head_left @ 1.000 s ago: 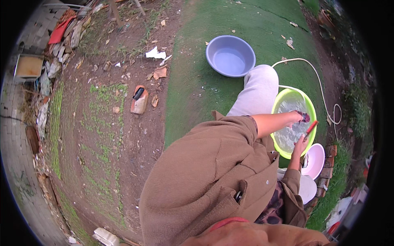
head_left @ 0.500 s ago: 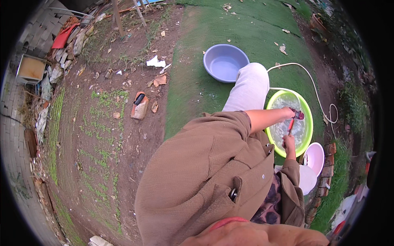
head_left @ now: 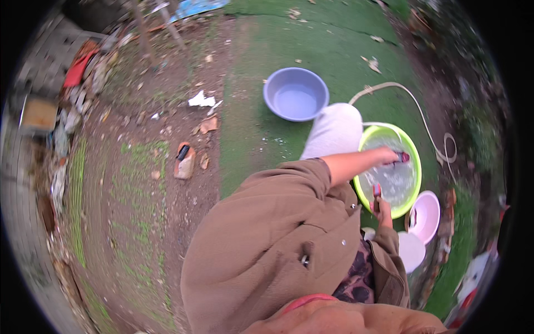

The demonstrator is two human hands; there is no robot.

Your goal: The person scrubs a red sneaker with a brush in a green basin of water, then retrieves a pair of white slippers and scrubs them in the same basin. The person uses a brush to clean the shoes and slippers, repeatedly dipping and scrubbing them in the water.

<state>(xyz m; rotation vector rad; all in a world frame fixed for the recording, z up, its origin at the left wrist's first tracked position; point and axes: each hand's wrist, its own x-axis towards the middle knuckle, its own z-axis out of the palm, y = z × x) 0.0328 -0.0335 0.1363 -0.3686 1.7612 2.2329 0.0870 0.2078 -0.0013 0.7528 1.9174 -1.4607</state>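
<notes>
My left hand (head_left: pixel 385 156) is closed round a small dark maroon item (head_left: pixel 402 157) over the far part of a lime-green basin (head_left: pixel 418 167). The item's kind is too small and blurred to make out. Nearer to me, my right hand (head_left: pixel 381 210) grips a red-handled brush (head_left: pixel 377 190), held up at the basin's near left side. Brush and maroon item are apart. Cloudy, rippling water (head_left: pixel 395 186) fills much of the basin.
A pale hose (head_left: pixel 409 89) curves over the green turf to the lime basin's rim. Beyond my left knee stands a blue-purple basin (head_left: pixel 296 94); a pink basin (head_left: pixel 427 218) sits beside my right knee. A brick (head_left: pixel 185 162) with a black object lies on the soil at left.
My right hand has drawn the brush back from the maroon item toward me and to the left. My left hand still holds the item. The whole view has shifted slightly.
</notes>
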